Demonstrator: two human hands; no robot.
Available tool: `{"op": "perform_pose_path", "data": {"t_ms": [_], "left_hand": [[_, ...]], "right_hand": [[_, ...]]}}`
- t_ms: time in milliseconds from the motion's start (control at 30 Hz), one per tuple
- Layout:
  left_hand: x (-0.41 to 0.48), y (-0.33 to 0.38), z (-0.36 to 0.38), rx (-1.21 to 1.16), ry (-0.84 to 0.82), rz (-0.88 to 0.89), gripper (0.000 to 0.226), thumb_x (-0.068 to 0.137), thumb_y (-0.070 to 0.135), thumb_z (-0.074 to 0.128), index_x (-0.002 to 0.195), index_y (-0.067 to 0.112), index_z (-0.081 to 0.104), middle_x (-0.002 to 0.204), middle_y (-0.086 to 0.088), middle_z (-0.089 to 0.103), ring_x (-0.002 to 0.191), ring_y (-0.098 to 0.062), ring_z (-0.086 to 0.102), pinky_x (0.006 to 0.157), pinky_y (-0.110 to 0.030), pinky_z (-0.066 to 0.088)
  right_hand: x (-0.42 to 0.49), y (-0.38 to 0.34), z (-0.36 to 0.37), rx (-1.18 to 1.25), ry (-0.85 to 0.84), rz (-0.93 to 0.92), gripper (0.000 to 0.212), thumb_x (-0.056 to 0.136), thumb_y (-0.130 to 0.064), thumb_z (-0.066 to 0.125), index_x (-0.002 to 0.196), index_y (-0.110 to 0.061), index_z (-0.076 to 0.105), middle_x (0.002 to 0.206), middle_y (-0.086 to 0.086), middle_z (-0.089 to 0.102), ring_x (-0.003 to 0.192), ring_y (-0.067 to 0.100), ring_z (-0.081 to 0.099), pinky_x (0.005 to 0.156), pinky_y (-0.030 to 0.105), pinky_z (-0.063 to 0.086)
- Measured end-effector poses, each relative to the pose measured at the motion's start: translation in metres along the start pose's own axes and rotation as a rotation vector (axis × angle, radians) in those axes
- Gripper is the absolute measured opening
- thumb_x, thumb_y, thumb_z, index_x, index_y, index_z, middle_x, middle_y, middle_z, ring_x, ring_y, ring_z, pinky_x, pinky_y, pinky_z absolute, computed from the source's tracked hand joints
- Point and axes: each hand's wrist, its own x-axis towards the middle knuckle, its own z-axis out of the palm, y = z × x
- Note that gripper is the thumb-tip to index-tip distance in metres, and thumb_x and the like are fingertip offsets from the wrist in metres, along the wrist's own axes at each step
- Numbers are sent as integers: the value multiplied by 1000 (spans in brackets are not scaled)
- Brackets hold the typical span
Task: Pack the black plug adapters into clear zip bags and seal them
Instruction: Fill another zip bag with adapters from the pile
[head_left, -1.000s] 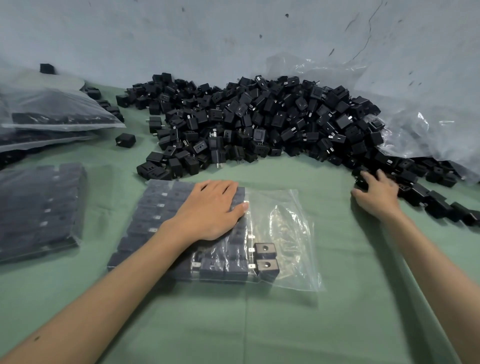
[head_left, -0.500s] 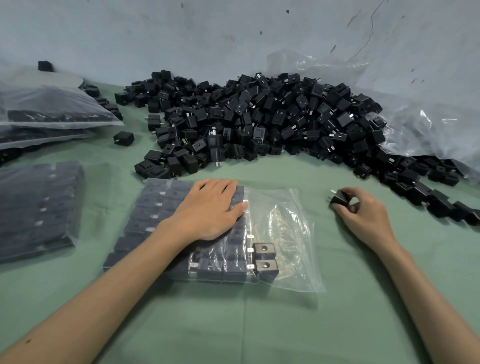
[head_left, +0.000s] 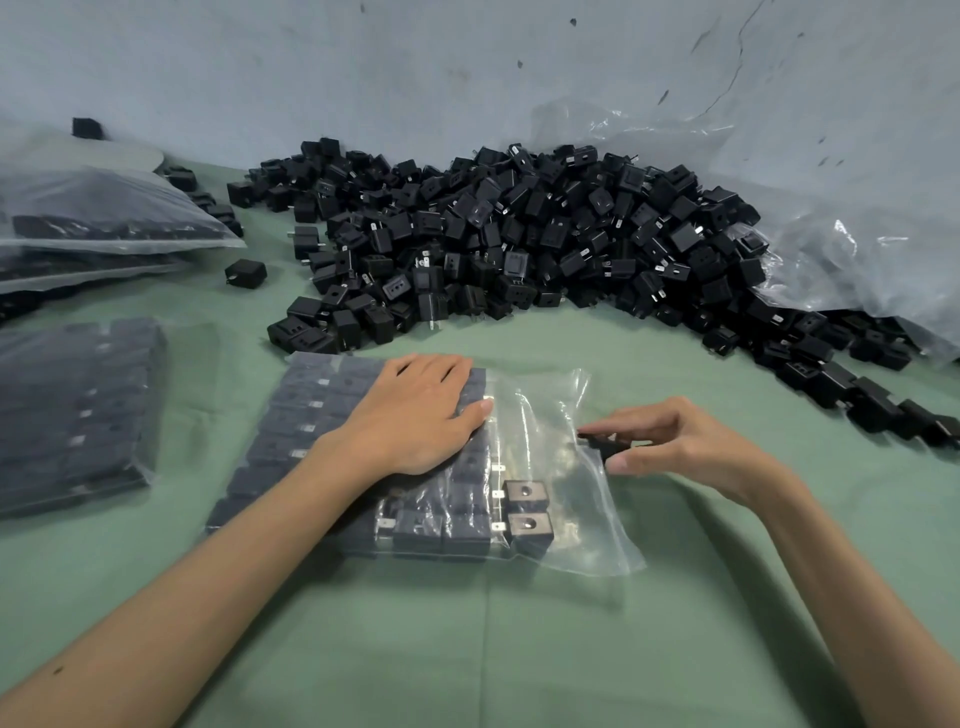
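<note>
A clear zip bag (head_left: 566, 525) lies flat on the green cloth in front of me, filled with rows of black plug adapters; its mouth faces right. My left hand (head_left: 415, 415) presses flat on top of the packed rows. My right hand (head_left: 670, 441) pinches one black adapter (head_left: 605, 444) between thumb and fingers right at the bag's open edge. Two adapters (head_left: 527, 512) sit loose in the last row inside the bag. A big pile of loose adapters (head_left: 519, 244) spreads behind the bag.
Filled bags lie at the left: one flat (head_left: 72, 410) and a stack (head_left: 98, 218) behind it. A crumpled large plastic sheet (head_left: 841, 244) lies at the right against the wall. A single adapter (head_left: 245, 272) sits apart. Adapters trail along the right (head_left: 857, 384).
My right hand came back from the pile's right edge with one adapter and carried it left to the bag's mouth. My left hand stayed pressed on the bag.
</note>
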Motion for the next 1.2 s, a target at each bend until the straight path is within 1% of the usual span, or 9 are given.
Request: {"op": "perform_pose_path", "data": {"t_ms": [67,233,500,633,700,867,933,1067,1200], "left_hand": [[0,0,0,-4,-3,1,66,97,56,17,149,15,22,155,1,27,141,-15,20,113,-32,8],[0,0,1,2,3,3,66,96,56,17,147,15,27,152,1,31,139,-15,23,112,-32,10],[0,0,0,4,8,1,66,97,57,18,146,15,28,152,0,32,139,-16,24,111,-33,12],[0,0,0,7,-4,2,67,96,57,16,148,15,25,153,0,30,140,-16,23,112,-33,10],[0,0,0,7,-7,-1,68,96,57,16,149,15,23,154,0,28,141,-16,21,113,-33,9],[1,0,1,4,-4,-1,67,96,57,16,149,15,24,154,1,29,140,-16,22,113,-33,9],[1,0,1,10,-3,-1,68,96,57,16,149,15,23,154,1,28,141,-16,21,113,-33,9],[1,0,1,10,-2,0,69,95,58,15,149,15,24,154,0,28,141,-16,22,113,-33,10],[1,0,1,9,4,2,68,96,57,17,148,15,25,154,0,29,140,-16,22,112,-33,11]], "right_hand": [[2,-4,5,-40,-41,16,35,69,-25,78,102,-36,75,104,-7,73,96,8,66,85,18,50],[-2,-4,-3,-53,-64,128,27,70,-30,75,95,-39,76,85,-4,73,70,7,58,65,17,49],[4,-14,25,-124,-89,0,51,78,-25,78,120,-49,61,113,4,67,105,32,61,99,44,47],[6,-23,44,50,-118,-15,33,86,-43,60,112,-63,57,115,-12,69,104,10,66,82,20,53],[9,-24,53,23,-67,7,25,83,-54,55,106,-52,65,109,-15,70,98,6,68,80,19,54],[12,-24,63,11,-20,-34,20,91,-32,57,83,-44,71,69,-19,69,68,-3,65,68,13,48],[12,-23,63,27,-30,-32,22,93,-22,59,94,-41,70,67,-21,68,67,-6,64,69,12,48],[11,-23,62,39,-56,-70,50,95,-13,57,64,-50,70,60,-24,64,57,-11,59,61,5,44],[12,-19,68,87,38,-110,23,88,-21,65,77,-38,75,69,-12,71,61,-3,64,58,9,47]]}}
